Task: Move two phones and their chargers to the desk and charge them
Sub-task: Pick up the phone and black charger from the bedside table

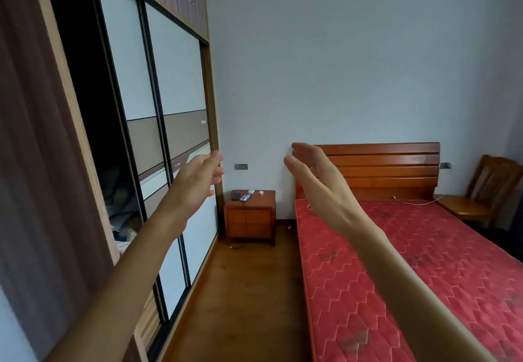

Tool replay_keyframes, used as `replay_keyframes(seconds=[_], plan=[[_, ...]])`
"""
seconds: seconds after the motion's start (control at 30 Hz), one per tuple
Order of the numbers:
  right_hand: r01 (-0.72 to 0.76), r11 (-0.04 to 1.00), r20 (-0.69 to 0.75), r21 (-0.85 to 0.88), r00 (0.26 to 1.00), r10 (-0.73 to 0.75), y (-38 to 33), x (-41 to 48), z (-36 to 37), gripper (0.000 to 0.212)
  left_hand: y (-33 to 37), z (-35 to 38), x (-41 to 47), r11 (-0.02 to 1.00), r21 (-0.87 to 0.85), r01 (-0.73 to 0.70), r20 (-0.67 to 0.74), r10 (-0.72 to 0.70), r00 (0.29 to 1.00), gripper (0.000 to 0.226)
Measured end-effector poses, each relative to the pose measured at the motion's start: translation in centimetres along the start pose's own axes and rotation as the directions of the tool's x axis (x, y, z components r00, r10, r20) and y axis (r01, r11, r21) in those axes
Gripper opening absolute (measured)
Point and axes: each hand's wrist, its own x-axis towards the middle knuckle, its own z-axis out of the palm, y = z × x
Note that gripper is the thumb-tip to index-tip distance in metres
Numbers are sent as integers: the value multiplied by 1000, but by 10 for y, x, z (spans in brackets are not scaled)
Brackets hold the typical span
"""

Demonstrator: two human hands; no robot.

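Stands well back from the bedside counter (pixel 250 216), both arms stretched out ahead. Holds the left hand (pixel 195 183) and the right hand (pixel 314 172) flat and empty, fingers (pixel 300 148) straight and loosely together, gripping nothing.

Finds the task's things far ahead and lower down, framed in the gap between the two hands: a dark phone (pixel 235 196) and, just beside it on the right, a second phone (pixel 245 198) with a coloured face, lying flat on the counter's top. Makes out two small white chargers (pixel 251 191) just behind them toward the wall, too small to tell plug from cable. Reads the long axis of each phone as running roughly toward the wall, though cannot be sure at this range.

Judges neither hand within reach. Places the left hand slightly closer to the phones' line, on the side of the wardrobe (pixel 169 78), and the right hand over toward the edge of the bed (pixel 396 248). Expects a walk forward along the strip of floor (pixel 249 291) between wardrobe and bed, then a reach down and slightly left. Sees no desk anywhere in view.
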Motion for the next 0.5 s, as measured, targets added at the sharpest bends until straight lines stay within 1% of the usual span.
replay_keyframes(seconds=[0.3, 0.5], plan=[[-4, 1000, -2, 2, 1000, 4, 39, 85, 57, 56, -39, -25, 98, 999, 11, -48, 8, 47, 999, 46], [-4, 1000, -4, -24, 1000, 4, 64, 145, 93, 57, -60, -39, 172, 998, -3, -64, 3, 64, 998, 39]])
